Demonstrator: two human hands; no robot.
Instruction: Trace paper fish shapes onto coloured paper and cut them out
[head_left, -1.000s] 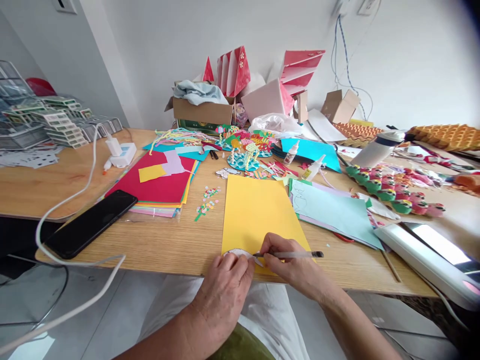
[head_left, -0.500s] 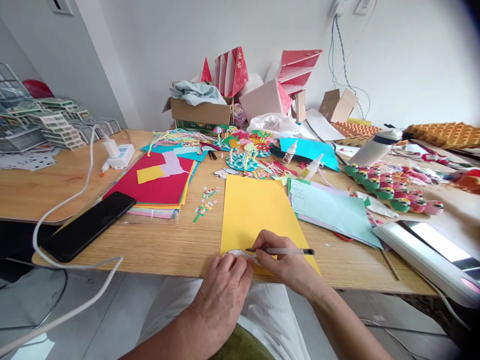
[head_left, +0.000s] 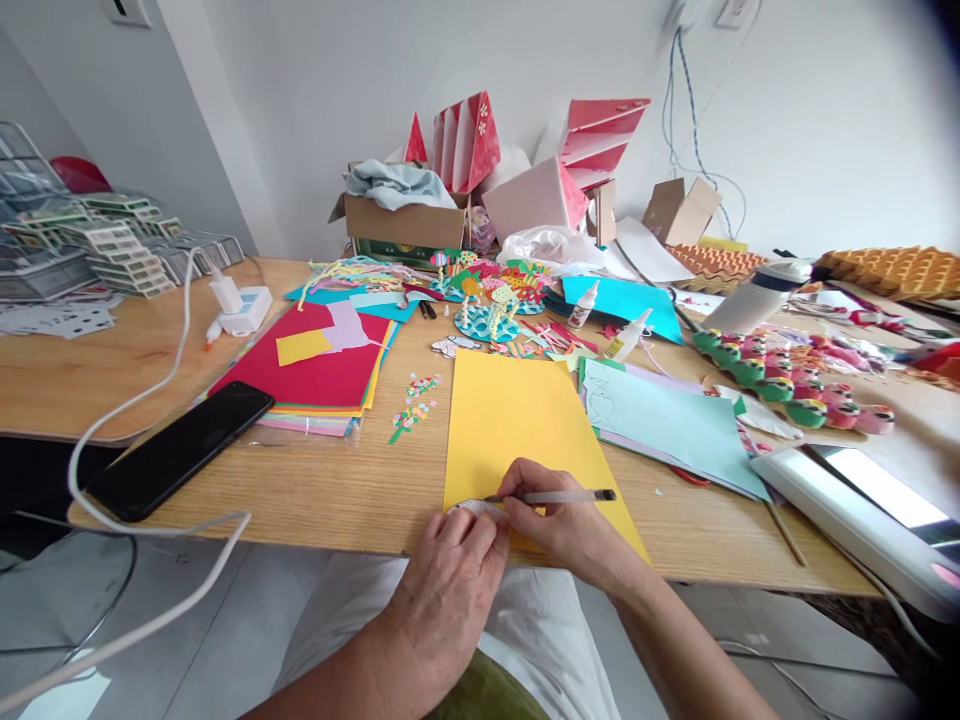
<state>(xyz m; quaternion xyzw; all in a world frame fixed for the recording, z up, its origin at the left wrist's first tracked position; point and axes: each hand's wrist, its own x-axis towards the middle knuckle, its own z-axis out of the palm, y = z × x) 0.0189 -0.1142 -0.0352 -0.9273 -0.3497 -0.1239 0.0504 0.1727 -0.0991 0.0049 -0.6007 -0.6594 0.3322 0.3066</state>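
So the right hand (head_left: pixel 551 520) has a pen (head_left: pixel 574 496) pinched pretty tight, fingers closed around it near the tip, dark back end pointing off to the right. The tip's right by the top edge of a white cutout (head_left: pixel 475 506), which lies on the near end of a yellow sheet (head_left: pixel 517 420), close to the edge of the wooden table (head_left: pixel 360 500). Left hand (head_left: pixel 454 575) is palm down with the fingers bent and bunched together on that cutout, covering part of it; can't tell if it's pinching anything underneath. Left of the sheet there are 2 little dotted paper strips (head_left: pixel 412 415), then a black phone (head_left: pixel 184 450) by a red-topped paper stack (head_left: pixel 319 370). Pale blue paper (head_left: pixel 667 420) lies just to the right, with 2 small white bottles (head_left: pixel 583 305) behind.
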